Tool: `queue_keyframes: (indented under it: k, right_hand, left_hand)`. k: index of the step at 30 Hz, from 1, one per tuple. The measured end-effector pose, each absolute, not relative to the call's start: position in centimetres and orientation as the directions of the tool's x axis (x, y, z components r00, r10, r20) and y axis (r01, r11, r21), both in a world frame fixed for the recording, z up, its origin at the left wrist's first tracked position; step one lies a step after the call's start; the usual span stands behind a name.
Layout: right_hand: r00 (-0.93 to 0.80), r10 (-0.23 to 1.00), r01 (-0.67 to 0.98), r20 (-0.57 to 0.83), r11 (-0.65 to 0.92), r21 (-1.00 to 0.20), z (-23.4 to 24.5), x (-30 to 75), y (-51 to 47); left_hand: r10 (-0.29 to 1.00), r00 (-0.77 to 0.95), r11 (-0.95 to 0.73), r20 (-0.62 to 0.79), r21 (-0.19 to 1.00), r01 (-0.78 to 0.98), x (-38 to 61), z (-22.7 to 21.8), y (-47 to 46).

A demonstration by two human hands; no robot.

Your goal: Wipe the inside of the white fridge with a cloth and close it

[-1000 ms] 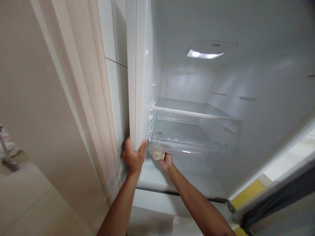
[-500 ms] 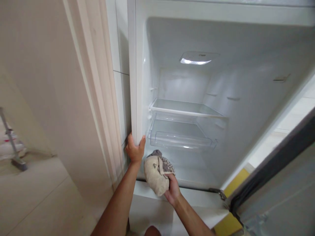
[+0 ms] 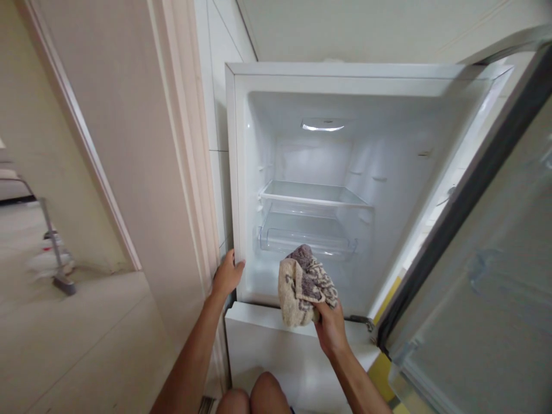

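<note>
A: Pulled back from under the clear plastic drawer (image 3: 306, 241) since a second ago, the crumpled beige-and-grey cloth (image 3: 304, 284) hangs before the open white fridge (image 3: 345, 77). The left hand (image 3: 226, 276)?

B: Wrapped round the cabinet's left edge, seemingly bracing a crouch. The right hand (image 3: 330, 330) clamps the bunched cloth from below; the grey-rimmed door (image 3: 474, 230) stands wide, right.

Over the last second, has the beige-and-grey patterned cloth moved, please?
Yes. The beige-and-grey patterned cloth, gripped in the right hand, has come out from under the clear plastic drawer, towards the person.
</note>
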State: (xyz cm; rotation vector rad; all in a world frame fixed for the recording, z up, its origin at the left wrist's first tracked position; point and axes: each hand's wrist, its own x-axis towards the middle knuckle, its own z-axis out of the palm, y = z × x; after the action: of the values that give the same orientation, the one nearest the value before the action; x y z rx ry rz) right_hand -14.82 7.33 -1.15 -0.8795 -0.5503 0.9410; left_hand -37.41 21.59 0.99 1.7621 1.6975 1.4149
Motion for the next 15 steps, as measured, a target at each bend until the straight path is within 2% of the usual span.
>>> queue_keyframes:
  k: [3, 5, 7, 10, 12, 15]
  right_hand:
    - [0.487, 0.866, -0.382, 0.116, 0.331, -0.863, -0.3, -14.7, 6.5]
    - [0.482, 0.865, -0.348, 0.139, 0.335, -0.876, 0.2, -15.1, 6.0]
    - [0.447, 0.879, -0.331, 0.167, 0.336, -0.882, 0.6, -15.8, 5.6]
    - [0.329, 0.917, -0.332, 0.223, 0.334, -0.882, 1.1, -16.9, 4.8]
    - [0.244, 0.927, -0.318, 0.285, 0.354, -0.879, 1.4, -17.2, 4.2]
    - [0.099, 0.900, -0.258, 0.424, 0.435, -0.863, 2.1, -16.9, 3.2]
  left_hand:
    - [0.946, -0.129, -0.174, 0.296, 0.803, 0.570, -37.0, -0.2, 15.6]
    - [0.972, -0.069, -0.172, 0.224, 0.881, 0.440, -35.5, -0.4, 11.3]
    - [0.972, 0.046, -0.234, 0.231, 0.925, 0.298, -33.4, 0.2, 7.4]
    - [0.922, 0.171, -0.379, 0.348, 0.903, 0.205, -30.5, 1.9, 3.8]
    - [0.880, 0.178, -0.473, 0.441, 0.851, 0.227, -29.3, 3.2, 3.2]
    - [0.861, 0.158, -0.508, 0.484, 0.840, 0.190, -28.8, 4.8, 3.5]
